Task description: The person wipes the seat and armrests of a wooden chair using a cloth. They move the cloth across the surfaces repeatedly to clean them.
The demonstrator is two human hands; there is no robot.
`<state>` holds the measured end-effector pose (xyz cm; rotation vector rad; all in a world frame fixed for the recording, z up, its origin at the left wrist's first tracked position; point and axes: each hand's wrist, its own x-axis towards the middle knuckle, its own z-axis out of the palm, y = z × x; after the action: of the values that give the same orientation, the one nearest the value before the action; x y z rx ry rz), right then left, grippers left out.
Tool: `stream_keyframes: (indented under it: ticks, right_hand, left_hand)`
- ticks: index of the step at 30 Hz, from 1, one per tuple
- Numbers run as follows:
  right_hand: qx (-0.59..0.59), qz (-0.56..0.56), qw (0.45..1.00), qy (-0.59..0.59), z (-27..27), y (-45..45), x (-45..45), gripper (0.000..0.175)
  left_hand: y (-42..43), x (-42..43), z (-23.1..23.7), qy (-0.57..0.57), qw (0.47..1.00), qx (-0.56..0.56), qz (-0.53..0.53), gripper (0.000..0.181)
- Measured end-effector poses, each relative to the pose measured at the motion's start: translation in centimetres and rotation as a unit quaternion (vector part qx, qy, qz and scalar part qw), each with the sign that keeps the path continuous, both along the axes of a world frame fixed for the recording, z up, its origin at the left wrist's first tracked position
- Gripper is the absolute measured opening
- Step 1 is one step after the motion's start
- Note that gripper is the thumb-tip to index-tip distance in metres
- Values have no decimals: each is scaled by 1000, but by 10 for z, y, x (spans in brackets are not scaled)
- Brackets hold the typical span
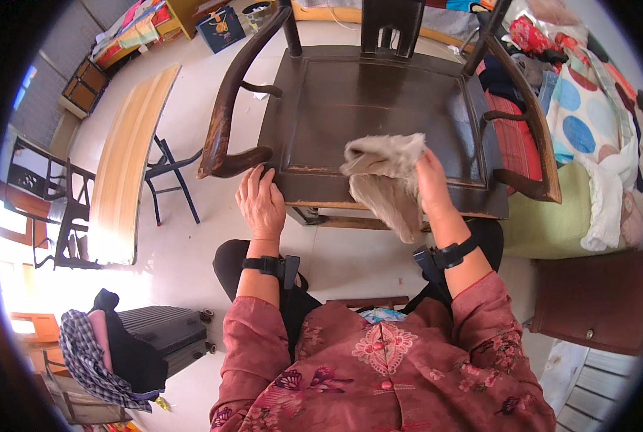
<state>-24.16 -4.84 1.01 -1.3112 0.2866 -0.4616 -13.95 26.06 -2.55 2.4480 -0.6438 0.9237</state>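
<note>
Before me stands a dark brown wooden armchair (386,102) with a panelled seat and curved armrests. Its varnish is worn along the seat's front edge and on the left armrest (225,119). My left hand (262,202) rests on the front left corner of the seat, just below that armrest's curled support, and holds nothing. In my right hand (433,181) is a beige, fluffy cloth (383,173), gripped at its right side. The cloth lies partly over the seat's front and hangs past the edge. Black straps with small devices sit on both my wrists.
At the left are a light wooden tabletop (132,167), a dark folding chair (172,175) and a grey ribbed suitcase (159,332) with clothes beside it. Piled clothes and bedding (586,119) lie at the right, above a dark red cabinet (597,302). A dark paper bag (221,29) stands behind.
</note>
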Motion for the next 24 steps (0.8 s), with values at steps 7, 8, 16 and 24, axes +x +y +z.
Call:
stream_keyframes:
  ticks: [7,8,16,24]
  right_hand:
    - [-15,-46,999,14,62,-20,34,36]
    - [-10,-38,999,-10,73,-22,41,36]
    - [162,-42,981,-96,59,-81,51,44]
    - [-578,-247,774,76,19,-102,26,50]
  left_hand:
    - [0,2,2,-3,999,-33,-5,28]
    - [0,3,3,-2,999,-32,-5,29]
    - [1,4,4,-5,999,-38,-6,28]
    - [-2,3,8,6,998,-55,-3,27]
